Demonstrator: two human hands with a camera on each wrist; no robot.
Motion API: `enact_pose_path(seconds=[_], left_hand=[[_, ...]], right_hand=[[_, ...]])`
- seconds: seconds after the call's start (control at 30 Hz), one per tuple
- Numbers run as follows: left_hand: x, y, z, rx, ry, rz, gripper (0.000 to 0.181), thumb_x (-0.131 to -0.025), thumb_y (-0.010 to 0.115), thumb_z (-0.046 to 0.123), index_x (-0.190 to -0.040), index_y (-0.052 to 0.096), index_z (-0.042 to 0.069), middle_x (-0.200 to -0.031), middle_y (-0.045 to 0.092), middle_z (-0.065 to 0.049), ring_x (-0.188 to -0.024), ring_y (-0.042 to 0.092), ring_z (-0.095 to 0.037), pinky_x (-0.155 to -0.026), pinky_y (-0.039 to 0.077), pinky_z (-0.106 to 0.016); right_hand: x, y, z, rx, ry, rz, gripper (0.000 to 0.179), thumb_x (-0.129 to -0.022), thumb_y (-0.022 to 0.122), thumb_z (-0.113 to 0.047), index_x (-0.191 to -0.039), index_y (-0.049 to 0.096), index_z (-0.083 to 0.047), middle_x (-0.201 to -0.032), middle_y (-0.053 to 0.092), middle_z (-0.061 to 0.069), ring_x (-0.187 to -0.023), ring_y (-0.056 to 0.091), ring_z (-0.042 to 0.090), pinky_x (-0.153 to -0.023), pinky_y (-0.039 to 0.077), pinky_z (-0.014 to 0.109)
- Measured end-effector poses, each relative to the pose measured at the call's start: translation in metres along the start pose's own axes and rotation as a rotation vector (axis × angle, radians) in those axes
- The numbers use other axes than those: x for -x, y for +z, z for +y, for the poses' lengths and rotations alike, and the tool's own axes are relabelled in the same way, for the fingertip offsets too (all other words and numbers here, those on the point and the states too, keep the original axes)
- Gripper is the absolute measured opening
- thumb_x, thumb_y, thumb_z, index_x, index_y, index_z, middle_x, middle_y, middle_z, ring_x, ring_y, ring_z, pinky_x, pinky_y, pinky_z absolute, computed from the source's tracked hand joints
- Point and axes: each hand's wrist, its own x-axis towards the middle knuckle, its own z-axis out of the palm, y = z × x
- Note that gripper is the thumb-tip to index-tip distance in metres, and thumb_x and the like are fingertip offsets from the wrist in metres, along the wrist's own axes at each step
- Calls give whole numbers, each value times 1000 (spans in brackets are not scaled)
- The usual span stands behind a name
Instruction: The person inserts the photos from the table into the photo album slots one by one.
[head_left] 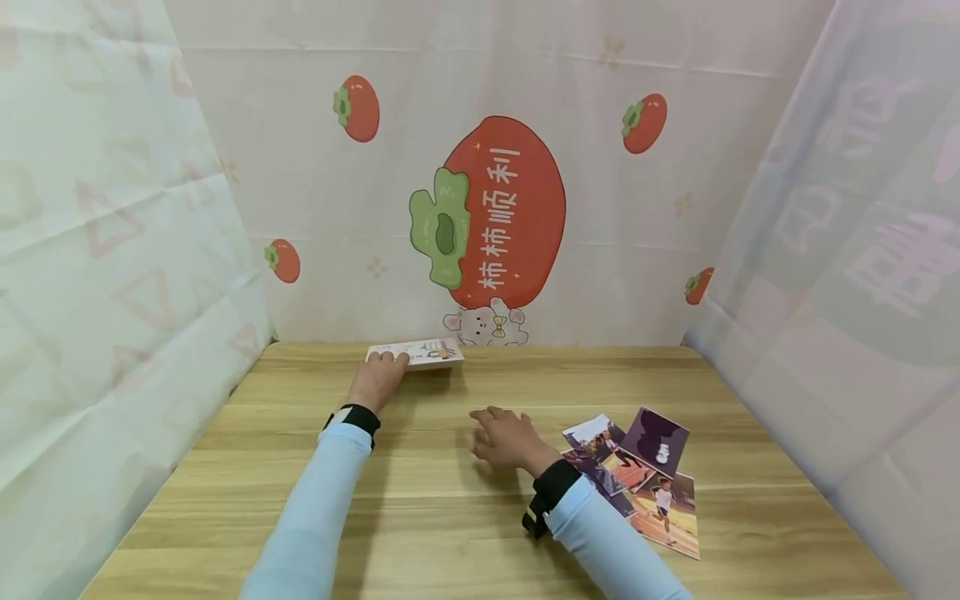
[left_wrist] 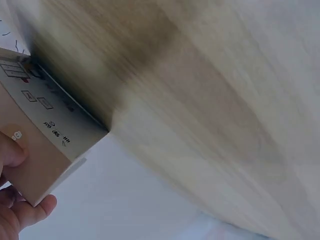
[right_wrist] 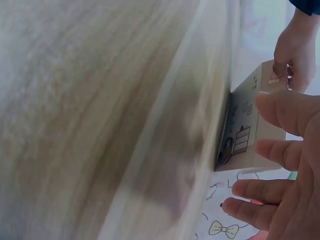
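At the back left of the table a small printed carton (head_left: pixel 433 352) is in my left hand (head_left: pixel 377 381). Its thumb lies on the tan face of the carton (left_wrist: pixel 40 145) and the fingers reach round the end, as the left wrist view shows. Line drawings and small writing mark the paler side. My right hand (head_left: pixel 512 440) is over the middle of the table, holding nothing. In the right wrist view its fingers (right_wrist: pixel 265 189) are spread and fairly straight, with the carton (right_wrist: pixel 250 120) beyond them.
Several overlapping photo prints (head_left: pixel 666 510) of runners lie to the right of my right hand, with a dark purple card (head_left: pixel 654 440) among them. The wooden table (head_left: pixel 480 533) meets a white cloth backdrop (head_left: pixel 247 108) printed with persimmons at the back and sides.
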Motion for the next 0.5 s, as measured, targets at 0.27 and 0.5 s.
enact_pose_path(seconds=[0.27, 0.5], left_hand=[[8, -18, -13, 32, 88, 161, 20, -86, 59, -3, -104, 52, 1, -86, 59, -23, -70, 57, -36, -54, 50, -42], [29, -31, -16, 31, 197, 319, 26, -80, 64, -5, -103, 52, 1, -76, 55, -17, -59, 55, -31, -44, 45, -36]], right_hand=[[14, -15, 11, -4, 5, 22, 56, -90, 59, -33, -139, 42, -12, -138, 38, 22, -125, 36, 39, -95, 25, 63], [38, -31, 21, -19, -9, 80, 55, -90, 60, -30, -139, 42, -10, -139, 37, 23, -125, 35, 41, -95, 24, 63]])
